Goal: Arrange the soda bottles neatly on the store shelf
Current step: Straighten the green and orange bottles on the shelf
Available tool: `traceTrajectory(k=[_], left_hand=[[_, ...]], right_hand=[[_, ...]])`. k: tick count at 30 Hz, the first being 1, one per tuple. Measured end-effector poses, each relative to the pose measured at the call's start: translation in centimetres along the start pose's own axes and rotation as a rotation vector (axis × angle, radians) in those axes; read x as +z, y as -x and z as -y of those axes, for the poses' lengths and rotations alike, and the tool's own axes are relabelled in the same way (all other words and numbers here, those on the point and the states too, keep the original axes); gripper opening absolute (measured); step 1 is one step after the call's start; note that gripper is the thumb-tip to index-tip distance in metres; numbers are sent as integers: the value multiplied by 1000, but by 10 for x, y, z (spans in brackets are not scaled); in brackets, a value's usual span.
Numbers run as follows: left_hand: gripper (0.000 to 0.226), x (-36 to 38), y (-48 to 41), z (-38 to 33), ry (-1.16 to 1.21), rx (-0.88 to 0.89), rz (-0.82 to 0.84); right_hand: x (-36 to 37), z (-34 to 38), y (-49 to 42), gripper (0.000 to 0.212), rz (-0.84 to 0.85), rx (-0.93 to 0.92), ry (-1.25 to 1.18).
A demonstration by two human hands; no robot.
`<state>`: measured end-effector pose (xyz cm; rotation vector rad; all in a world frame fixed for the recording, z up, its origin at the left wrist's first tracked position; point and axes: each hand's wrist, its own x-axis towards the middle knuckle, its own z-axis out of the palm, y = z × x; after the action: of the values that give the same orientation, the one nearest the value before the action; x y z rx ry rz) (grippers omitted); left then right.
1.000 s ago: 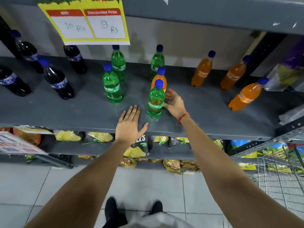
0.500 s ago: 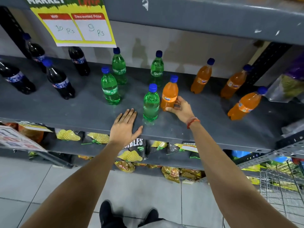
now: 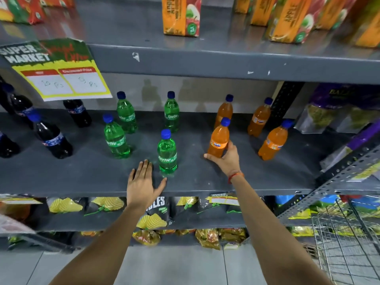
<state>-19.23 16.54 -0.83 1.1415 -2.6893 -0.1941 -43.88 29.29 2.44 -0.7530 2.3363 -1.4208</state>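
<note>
An orange Fanta bottle [image 3: 218, 140] stands upright on the grey shelf [image 3: 205, 182], and my right hand [image 3: 227, 159] grips its lower half. Three more orange bottles [image 3: 273, 140] stand behind and to its right. A green Sprite bottle [image 3: 167, 155] stands near the front edge, just right of my left hand [image 3: 141, 182], which lies flat and open on the shelf. Three other green bottles [image 3: 116, 139] stand further back and left. Dark cola bottles [image 3: 51, 138] fill the shelf's left end.
The shelf above holds apple juice cartons [image 3: 181, 15], and a yellow price sign [image 3: 61, 79] hangs from its edge. Chip bags [image 3: 152, 219] line the lower shelves. A wire basket [image 3: 345, 239] sits at the lower right. Packaged goods [image 3: 333, 112] lie at the shelf's right end.
My right hand has slid the orange bottle rightward, away from the front green bottle and toward the other orange bottles. My left hand has stayed flat on the shelf. The camera has tilted upward.
</note>
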Motion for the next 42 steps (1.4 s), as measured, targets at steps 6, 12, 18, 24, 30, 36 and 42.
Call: traceTrajectory(k=[6, 12, 18, 24, 30, 36, 42], left_hand=[[87, -5, -1, -3, 33, 18, -29], [87, -7, 0, -4, 23, 23, -18], [87, -5, -1, -2, 32, 14, -6], [82, -6, 0, -4, 54, 15, 1], [82, -4, 1, -2, 42, 10, 1], [82, -1, 1, -1, 37, 10, -10], [80, 1, -1, 0, 39, 21, -27]], right_hand=[[24, 13, 8, 61, -310, 73, -25], [1, 0, 6, 46, -285, 26, -49], [-16, -7, 4, 63, -310, 55, -3], [-8, -6, 7, 72, -398, 132, -24], [-4, -12, 8, 54, -394, 101, 6], [-7, -19, 9, 52, -357, 66, 10], [-8, -17, 5, 56, -346, 69, 6]])
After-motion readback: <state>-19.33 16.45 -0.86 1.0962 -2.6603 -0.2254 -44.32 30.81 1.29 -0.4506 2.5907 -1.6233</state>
